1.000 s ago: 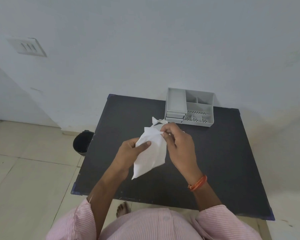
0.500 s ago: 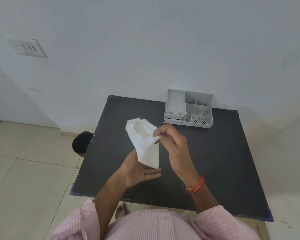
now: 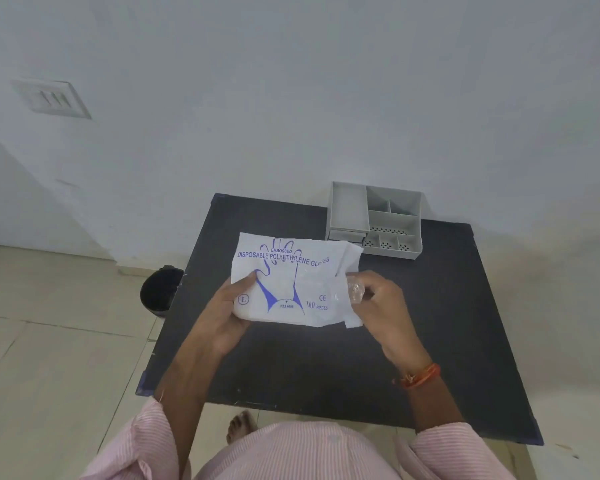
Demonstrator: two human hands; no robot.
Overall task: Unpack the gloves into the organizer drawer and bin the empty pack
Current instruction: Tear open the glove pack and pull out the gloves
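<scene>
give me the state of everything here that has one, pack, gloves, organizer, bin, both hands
glove pack: held above the table, printed side up, torn open at its right end
gloves: clear wad partly pulled out
organizer: upright, compartments look empty, drawers look shut
bin: upright on floor, open
left hand: gripping pack
right hand: pinching gloves

The glove pack [image 3: 288, 282], a second ago a crumpled white twist pinched between both hands and then dangling from the right hand alone, is now spread flat and wide with its blue printed face up — the hand outline and lettering readable. The left hand [image 3: 227, 315], open beneath the pack half a second ago, now grips its left edge, thumb on top. The right hand [image 3: 378, 299] has shifted to the pack's right end, where a bunch of clear film [image 3: 355, 292] now shows at its fingertips — just short of the organizer [image 3: 374, 220].
</scene>
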